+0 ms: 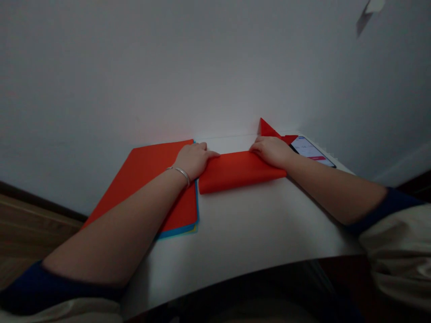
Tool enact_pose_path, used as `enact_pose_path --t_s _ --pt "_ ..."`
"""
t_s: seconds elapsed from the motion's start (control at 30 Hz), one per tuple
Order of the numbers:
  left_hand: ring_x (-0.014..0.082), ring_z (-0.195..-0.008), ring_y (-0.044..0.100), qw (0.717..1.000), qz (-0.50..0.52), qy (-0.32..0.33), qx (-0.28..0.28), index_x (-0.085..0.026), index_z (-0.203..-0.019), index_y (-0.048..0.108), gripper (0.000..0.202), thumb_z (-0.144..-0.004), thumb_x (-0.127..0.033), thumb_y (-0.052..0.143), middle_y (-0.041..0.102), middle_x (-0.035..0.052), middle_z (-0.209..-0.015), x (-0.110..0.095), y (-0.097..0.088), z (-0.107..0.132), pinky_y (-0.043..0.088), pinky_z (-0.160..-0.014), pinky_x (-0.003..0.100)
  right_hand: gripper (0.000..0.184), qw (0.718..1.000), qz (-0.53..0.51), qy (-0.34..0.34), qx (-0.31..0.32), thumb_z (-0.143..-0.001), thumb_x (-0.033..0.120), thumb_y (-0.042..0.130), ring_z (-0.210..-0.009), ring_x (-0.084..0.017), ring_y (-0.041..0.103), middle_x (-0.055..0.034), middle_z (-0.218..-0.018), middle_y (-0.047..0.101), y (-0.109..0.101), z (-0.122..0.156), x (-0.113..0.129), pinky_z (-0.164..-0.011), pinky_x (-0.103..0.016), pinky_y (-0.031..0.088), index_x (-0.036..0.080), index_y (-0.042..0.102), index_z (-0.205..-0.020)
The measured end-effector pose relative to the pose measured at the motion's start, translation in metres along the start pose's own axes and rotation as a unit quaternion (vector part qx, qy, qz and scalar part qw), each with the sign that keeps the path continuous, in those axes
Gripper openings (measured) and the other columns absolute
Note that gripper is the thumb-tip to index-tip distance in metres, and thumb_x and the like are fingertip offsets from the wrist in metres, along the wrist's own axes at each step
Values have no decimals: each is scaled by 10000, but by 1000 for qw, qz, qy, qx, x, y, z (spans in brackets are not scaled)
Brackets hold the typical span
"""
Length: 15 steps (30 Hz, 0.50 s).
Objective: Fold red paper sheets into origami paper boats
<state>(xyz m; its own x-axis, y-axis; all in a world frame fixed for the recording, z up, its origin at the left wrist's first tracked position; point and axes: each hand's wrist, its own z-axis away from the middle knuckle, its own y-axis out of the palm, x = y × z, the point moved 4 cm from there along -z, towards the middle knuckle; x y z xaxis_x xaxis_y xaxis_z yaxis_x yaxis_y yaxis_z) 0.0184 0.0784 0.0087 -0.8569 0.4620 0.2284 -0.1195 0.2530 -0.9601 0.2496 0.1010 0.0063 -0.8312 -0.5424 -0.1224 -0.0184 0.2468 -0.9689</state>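
Note:
A sheet of orange-red paper [240, 172] lies on the white table in front of me, doubled over, with a rounded fold along its near side. My left hand [193, 158] grips its far left corner, the thumb stretched along the far edge. At the far right corner, my right hand [272, 150] pinches the same sheet with bent fingers. Some fingertips of both hands are hidden behind the paper or the hands themselves. A bracelet [182, 172] circles my left wrist.
Left of the sheet lies a stack of coloured paper [148, 163], red on top, blue and yellow beneath, under my left forearm. A folded red paper shape [267, 128] stands behind my right hand, beside a lit phone [311, 151]. The wall [215, 67] borders the table's [249, 229] far edge.

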Motion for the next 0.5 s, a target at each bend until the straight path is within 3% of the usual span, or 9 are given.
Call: enact_pose_path --t_s 0.37,0.5 --pt "266 -949 618 999 -22 22 11 -317 -1248 683 414 -973 -199 397 653 112 -992 -1 3 -5 413 -759 335 320 999 -30 -19 1 -916 182 455 -980 -228 636 -103 -1052 709 3 -5 -8 -831 -320 444 150 760 -1010" --pt "267 -975 618 999 -32 22 28 -297 -1257 678 393 -975 -285 404 667 114 -1049 -7 -4 -4 419 -802 340 298 999 -35 -33 6 -912 250 490 -941 -218 634 -98 -1030 708 5 -6 -10 -813 -318 453 156 755 -1011"
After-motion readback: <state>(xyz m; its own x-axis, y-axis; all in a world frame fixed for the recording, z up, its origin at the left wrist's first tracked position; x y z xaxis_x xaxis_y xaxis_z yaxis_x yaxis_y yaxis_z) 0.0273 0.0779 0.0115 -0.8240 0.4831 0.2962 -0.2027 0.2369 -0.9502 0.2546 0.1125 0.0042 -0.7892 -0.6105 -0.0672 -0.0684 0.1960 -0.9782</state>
